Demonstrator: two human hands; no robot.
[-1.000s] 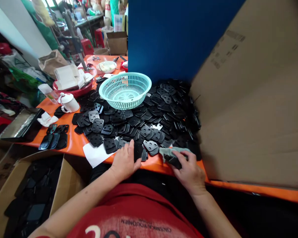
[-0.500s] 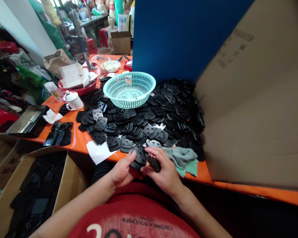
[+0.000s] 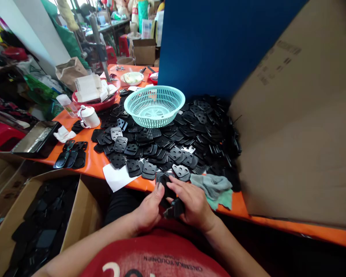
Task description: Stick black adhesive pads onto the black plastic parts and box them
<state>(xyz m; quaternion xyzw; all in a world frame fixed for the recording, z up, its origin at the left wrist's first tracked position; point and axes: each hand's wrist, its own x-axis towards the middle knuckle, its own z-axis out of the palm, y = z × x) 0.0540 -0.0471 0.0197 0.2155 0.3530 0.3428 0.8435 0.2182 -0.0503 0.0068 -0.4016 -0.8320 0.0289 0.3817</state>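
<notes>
In front of my red shirt, both hands meet at the table's front edge. My left hand is closed on a flat black pad, thumb on its face; the pad now stands tilted, nearly edge-on. The index finger of my right hand reaches to the pad's upper edge. A dark, bent piece sticks out of the right hand's grip below the pad; its exact kind cannot be made out. Just beyond lie loose black pads with round holes, part of a wide heap.
A mint plastic basket sits on the heap. Right of my hands is a grey-green cloth, then a tall cardboard sheet. At left stand a lidded white mug, a black tray and a carton of black parts.
The pad has turned from face-up to nearly edge-on between my hands. The dark piece in my right hand has shifted lower and swung toward me. The whole view has moved slightly.
</notes>
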